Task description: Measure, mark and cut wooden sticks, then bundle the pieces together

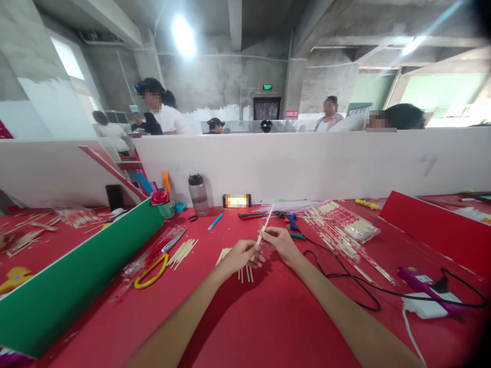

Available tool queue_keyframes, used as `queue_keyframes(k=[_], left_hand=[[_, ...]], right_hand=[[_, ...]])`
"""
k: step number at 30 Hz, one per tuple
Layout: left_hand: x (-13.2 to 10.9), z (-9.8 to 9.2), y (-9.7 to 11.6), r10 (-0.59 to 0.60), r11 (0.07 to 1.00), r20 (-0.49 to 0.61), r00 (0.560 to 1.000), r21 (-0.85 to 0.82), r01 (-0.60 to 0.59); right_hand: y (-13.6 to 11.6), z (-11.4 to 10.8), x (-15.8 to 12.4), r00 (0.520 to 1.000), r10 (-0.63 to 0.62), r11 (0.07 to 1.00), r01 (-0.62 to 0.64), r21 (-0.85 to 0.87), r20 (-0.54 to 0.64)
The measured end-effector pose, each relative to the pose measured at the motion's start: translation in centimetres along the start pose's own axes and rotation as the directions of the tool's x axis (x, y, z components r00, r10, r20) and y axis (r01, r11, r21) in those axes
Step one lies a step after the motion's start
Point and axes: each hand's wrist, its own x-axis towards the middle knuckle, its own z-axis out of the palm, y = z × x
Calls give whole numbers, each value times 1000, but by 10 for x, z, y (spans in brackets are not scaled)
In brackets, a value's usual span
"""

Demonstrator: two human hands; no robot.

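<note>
While grasping a stick [266,223] in left grip [246,255] and right grip [279,243], hovers above surface [291,327]. Has loose sticks [223,254] below.

Left hand [241,256] and right hand [282,244] holding a pale stick [269,216], red bench [276,327], yellow-handled scissors [165,259] beside short sticks [183,254]

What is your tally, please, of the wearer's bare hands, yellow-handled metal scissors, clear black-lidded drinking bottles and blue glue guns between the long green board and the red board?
Left hand and right hand: 2
Yellow-handled metal scissors: 1
Clear black-lidded drinking bottle: 1
Blue glue gun: 1
Total: 5
</note>
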Motion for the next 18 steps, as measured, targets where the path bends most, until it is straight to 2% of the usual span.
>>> queue_keyframes(k=[7, 18], left_hand=[[0, 1, 1, 2, 1000, -10, 1000, -5, -2], [5, -3, -5, 16, 997, -1, 1000, 73, -16]], right_hand=[[-1, 3, -2, 1000, 7, 1000, -7, 1, 19], [1, 3, -2, 999, 3, 1000, -3, -19, 33]])
